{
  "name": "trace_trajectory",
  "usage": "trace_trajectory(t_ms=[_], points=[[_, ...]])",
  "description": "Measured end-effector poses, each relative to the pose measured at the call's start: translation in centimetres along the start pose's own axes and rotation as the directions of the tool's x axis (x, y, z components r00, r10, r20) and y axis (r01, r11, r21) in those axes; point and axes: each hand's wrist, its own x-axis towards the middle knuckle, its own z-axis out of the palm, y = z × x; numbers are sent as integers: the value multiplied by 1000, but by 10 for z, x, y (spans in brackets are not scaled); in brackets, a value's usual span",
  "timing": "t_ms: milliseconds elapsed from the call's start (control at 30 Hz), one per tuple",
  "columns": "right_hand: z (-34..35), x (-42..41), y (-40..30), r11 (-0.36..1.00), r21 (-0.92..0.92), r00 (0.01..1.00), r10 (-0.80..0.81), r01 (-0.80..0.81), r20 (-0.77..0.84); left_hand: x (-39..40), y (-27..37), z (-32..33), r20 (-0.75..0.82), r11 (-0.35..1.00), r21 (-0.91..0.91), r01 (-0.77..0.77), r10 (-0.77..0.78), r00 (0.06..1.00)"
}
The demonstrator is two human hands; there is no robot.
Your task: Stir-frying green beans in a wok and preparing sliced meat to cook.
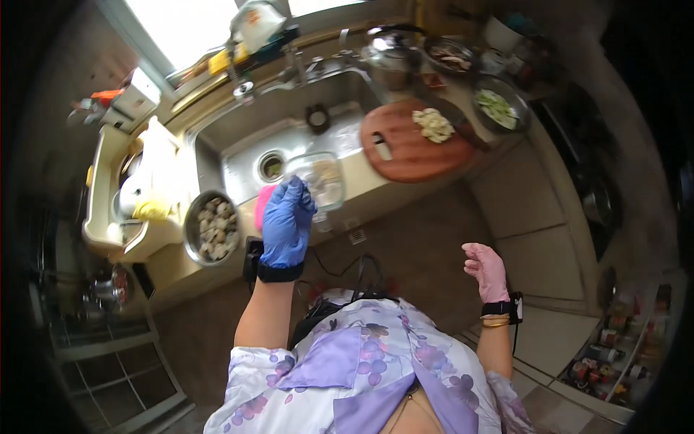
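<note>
My left hand [287, 219], in a blue glove, is raised over the counter edge with its fingertips together; whether something small is between them cannot be told. Just beyond it a rectangular glass container [328, 187] with pale contents sits at the front of the sink. A pink item [263, 203] shows partly behind the hand. My right hand [486, 271], in a pink glove, hangs over the floor to the right with curled fingers, touching nothing visible. Ahead lies a round wooden cutting board [401, 160] bearing chopped pale pieces [432, 125] and a small white-and-black item [381, 146].
A stainless steel sink [244, 146] lies ahead. A metal bowl of mushroom-like pieces [218, 228] and a cream dish rack [97, 217] stand left. On the right are a bowl of sliced green vegetable [496, 108], a lidded pot [390, 57] and a knife [461, 122].
</note>
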Motion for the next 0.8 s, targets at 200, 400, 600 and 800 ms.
trace_trajectory(t_ms=[200,400,600,800], points=[[-83,12,-39,995,74,992,-53,62,-114,-2,-105,94,55,974,24,226,-227,972],[-159,12,-45,991,109,988,-55,71,-147,9,-176,169,198,915,162,370,-398,896],[-221,6,-117,981,-71,941,-192,180,-280,36,-239,219,261,905,119,409,-426,866],[-266,42,-231,897,-320,826,-416,304,-381,71,-279,282,357,919,154,363,-394,847]])
